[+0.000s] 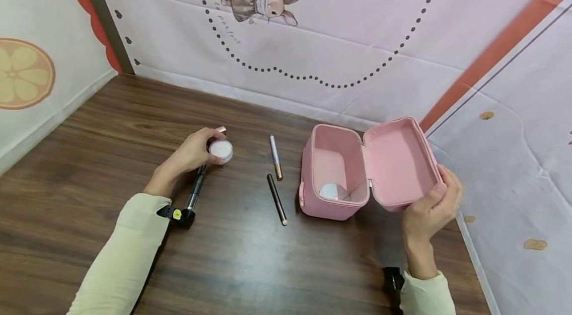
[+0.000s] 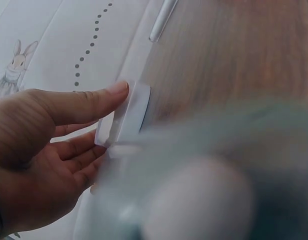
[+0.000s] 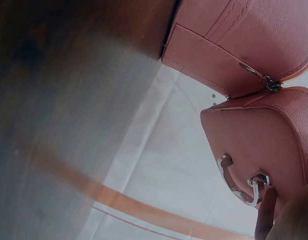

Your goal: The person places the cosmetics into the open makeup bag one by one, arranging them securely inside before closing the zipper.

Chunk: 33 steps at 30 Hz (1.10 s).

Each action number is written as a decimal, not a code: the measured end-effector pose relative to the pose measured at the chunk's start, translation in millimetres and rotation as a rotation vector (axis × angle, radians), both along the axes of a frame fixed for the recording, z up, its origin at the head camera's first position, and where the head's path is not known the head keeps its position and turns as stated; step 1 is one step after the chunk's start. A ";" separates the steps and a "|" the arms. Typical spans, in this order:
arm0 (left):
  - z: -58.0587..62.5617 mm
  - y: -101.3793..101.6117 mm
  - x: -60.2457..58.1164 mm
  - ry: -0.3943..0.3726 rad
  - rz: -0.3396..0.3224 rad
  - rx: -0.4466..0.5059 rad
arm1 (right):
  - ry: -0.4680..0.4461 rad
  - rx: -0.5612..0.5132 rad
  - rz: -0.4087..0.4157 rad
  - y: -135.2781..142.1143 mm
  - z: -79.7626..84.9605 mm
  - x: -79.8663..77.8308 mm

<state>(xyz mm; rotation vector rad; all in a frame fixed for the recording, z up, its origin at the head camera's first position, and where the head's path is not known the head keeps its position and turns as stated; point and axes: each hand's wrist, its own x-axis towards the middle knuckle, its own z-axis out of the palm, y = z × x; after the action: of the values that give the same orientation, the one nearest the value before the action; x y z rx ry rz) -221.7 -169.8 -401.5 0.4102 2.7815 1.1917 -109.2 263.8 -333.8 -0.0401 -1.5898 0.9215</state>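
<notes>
My left hand pinches a small round jar with a whitish face, just above the table. Seen from the left wrist, the thumb and fingers of that hand grip the jar's clear rim. On the right, a pink cosmetic case stands with its lid swung back. My right hand holds the lid by its outer edge. In the right wrist view a finger lies by the lid's metal-ringed handle. A round pale item lies inside the case.
Between hand and case lie a white-and-gold tube and a black stick with a pale tip. A dark, shiny slim tube is beside my left wrist. Behind my left hand a rose-gold end shows. Printed cloth borders the table.
</notes>
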 end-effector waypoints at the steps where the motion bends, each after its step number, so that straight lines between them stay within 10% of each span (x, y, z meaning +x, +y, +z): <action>1: -0.2 0.0 -0.2 0.001 -0.008 0.005 | 0.000 0.000 -0.002 0.0 0.2 -0.1; 13: -10.8 1.1 -2.6 -0.046 -0.129 0.177 | 0.003 0.023 -0.008 2.9 2.2 -0.5; 33: -9.3 -1.8 -2.0 -0.045 -0.127 0.132 | 0.006 0.006 0.001 0.7 0.7 -1.1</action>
<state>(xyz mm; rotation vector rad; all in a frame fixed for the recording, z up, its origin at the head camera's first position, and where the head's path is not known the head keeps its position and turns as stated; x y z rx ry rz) -223.7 -171.6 -410.7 0.5539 2.6044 1.3405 -110.3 264.5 -333.2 -0.0321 -1.5867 0.9167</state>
